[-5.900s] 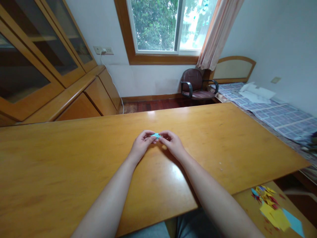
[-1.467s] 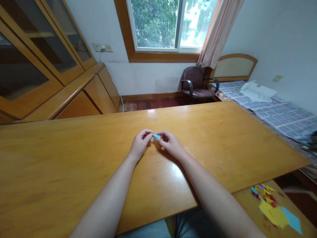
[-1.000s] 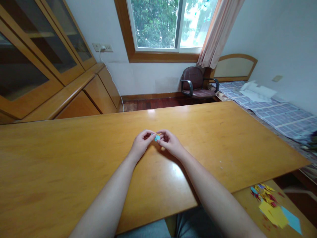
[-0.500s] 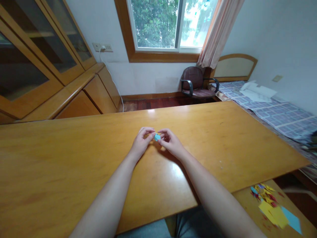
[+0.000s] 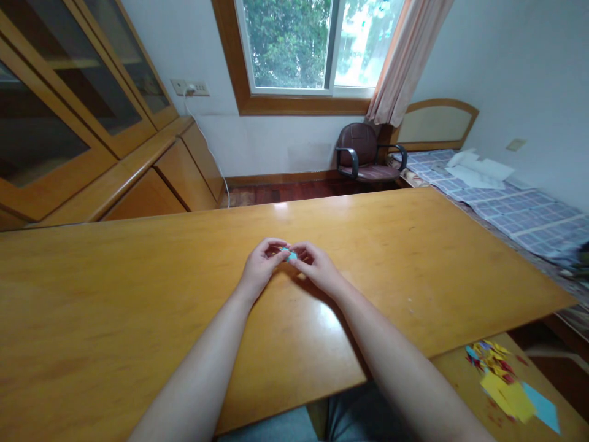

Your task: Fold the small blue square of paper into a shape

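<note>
A small light-blue piece of folded paper [image 5: 289, 255] is pinched between my two hands, just above the wooden table [image 5: 151, 294]. My left hand [image 5: 264, 261] grips its left side with thumb and fingertips. On the other side, my right hand [image 5: 315, 265] closes thumb and fingers on the right edge. The fingers cover much of the paper, so its exact folded shape cannot be made out.
Lower right, a lower surface carries a pile of small coloured paper pieces [image 5: 492, 359], yellow sheets [image 5: 508, 396] and a light-blue sheet [image 5: 543, 408]. Beyond the table stand an office chair [image 5: 361, 150], a bed [image 5: 515, 202] and a wooden cabinet [image 5: 142, 196].
The fingertips of both hands have drawn closer together around the blue paper. It has turned and now looks flatter, with a part showing farther left.
</note>
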{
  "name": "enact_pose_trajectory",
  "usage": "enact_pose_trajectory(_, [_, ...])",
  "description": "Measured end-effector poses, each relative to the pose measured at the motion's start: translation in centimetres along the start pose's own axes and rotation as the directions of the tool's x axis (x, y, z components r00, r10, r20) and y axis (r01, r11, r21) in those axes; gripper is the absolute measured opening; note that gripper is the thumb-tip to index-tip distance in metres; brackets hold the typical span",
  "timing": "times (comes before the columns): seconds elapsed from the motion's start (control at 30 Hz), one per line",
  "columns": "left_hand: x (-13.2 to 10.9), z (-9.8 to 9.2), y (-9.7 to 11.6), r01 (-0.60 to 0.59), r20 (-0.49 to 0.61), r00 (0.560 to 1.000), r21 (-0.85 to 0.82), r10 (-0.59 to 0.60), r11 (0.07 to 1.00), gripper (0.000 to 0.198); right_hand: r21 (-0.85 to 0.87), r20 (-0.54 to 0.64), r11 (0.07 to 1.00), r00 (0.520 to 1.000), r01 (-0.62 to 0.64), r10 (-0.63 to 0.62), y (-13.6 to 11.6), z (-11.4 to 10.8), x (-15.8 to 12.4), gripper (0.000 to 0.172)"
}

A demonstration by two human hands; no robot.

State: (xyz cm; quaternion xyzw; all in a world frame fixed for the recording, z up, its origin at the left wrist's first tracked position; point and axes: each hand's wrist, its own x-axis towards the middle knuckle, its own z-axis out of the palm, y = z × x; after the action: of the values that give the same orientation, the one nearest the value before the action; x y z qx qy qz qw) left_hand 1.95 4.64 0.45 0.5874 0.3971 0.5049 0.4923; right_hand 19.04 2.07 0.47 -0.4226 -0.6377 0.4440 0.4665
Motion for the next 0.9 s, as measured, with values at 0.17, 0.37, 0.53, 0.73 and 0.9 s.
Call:
enact_pose_trajectory(0.17, [-0.14, 0.09, 0.39, -0.007, 0.000, 1.000, 0.051, 0.007, 0.999, 0.027, 0.041, -0.010, 0.999, 1.000, -0.026, 0.026, -0.13, -0.14, 0.14, 0.023])
enact_pose_trajectory(0.37, [-0.30, 0.27, 0.63, -0.016, 0.082, 0.997, 0.028, 0.014, 0.999, 0.031, 0.102, -0.042, 0.995, 0.999, -0.015, 0.019, 0.32, -0.35, 0.22, 0.022])
enact_pose_trajectory(0.53, [-0.33, 0.19, 0.54, -0.015, 0.054, 0.998, 0.025, 0.014, 1.000, 0.029, 0.153, -0.028, 0.987, 0.998, -0.043, 0.048, 0.20, -0.44, 0.21, 0.021])
enact_pose_trajectory(0.73, [-0.19, 0.01, 0.58, -0.055, 0.028, 0.998, 0.053, 0.053, 0.997, 0.023, 0.187, -0.013, 0.981, 0.999, -0.044, 0.047, -0.12, -0.50, 0.10, 0.031])
enact_pose_trajectory(0.9, [-0.20, 0.11, 0.65, -0.043, 0.015, 0.999, 0.034, 0.043, 0.998, 0.025, 0.150, -0.052, 0.988, 0.998, -0.023, 0.032, 0.13, -0.51, 0.08, 0.031])
